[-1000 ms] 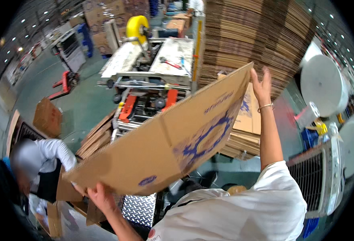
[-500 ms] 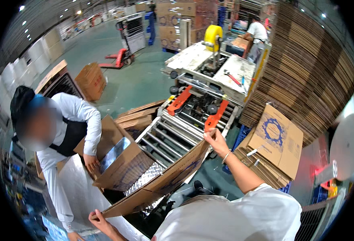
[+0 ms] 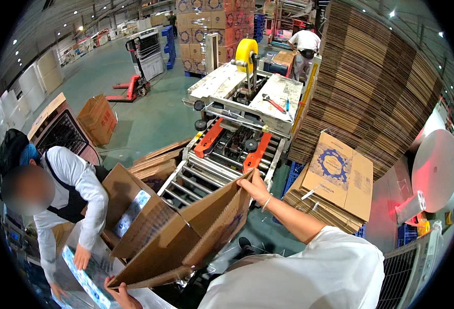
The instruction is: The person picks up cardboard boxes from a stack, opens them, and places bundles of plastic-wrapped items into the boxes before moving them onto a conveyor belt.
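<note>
Head view. Cardboard box (image 3: 185, 242) half-erected, slanting from near left up toward the roller conveyor (image 3: 206, 177). Right hand (image 3: 253, 186) pinches its far top corner, fingers closed on the edge. Left hand (image 3: 117, 294) grips the near bottom corner at the lower frame edge; fingers mostly hidden.

Progress, as judged: the box is opened out of flat but not squared, flaps loose, not yet on the rollers, untaped. Taping machine (image 3: 247, 98) stands beyond. At left, a co-worker (image 3: 67, 190) bends over a second open box (image 3: 134, 216). Flat blanks (image 3: 340, 175) stacked at right.
</note>
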Tool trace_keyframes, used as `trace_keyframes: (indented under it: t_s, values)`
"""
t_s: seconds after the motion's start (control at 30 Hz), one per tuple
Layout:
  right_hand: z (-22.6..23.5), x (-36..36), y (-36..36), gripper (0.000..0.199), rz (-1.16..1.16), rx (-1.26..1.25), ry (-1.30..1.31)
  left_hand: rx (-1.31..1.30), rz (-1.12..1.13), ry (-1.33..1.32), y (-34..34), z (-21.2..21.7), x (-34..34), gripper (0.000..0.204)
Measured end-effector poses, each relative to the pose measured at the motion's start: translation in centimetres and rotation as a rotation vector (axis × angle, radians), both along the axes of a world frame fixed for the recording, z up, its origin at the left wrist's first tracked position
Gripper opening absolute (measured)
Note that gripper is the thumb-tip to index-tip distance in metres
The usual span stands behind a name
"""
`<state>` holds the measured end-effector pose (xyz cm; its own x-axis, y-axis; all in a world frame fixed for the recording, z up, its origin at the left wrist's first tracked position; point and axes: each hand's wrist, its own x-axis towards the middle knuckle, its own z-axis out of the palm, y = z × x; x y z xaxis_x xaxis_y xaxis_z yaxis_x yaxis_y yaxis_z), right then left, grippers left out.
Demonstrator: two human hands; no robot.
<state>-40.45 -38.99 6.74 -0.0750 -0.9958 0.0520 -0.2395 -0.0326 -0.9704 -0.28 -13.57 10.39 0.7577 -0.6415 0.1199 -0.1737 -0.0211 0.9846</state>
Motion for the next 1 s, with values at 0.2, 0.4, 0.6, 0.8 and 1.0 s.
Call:
trace_keyframes:
  t_s: [0.2, 0.4, 0.6, 0.8, 1.0]
  values:
    - [1.2, 4.9, -0.2, 0.052, 0.402, -0.025, 0.118, 0.016, -0.396, 0.230, -5.1, -0.4, -1.2, 0.075]
    - [6.8, 8.0, 0.5, 0.029, 1.092, -0.216, 1.117, 0.589, -0.358, -0.610, -8.6, 1.2, -0.2, 0.037]
    - [0.6, 13.9, 9.3, 0.041, 1.680, 0.380, 0.844, 1.039, -1.100, -0.870, -8.2, -7.2, -7.1, 0.058]
    - [-3.6, 14.5, 2.9, 0.035, 1.928, 0.426, 0.801, 0.733, -1.970, -0.428, -3.6, -3.1, -6.8, 0.089]
    - [5.6, 24.8, -0.3, 0.030, 1.009, -0.674, 0.509, 0.851, -0.776, -0.973, -5.8, -4.9, -4.8, 0.104]
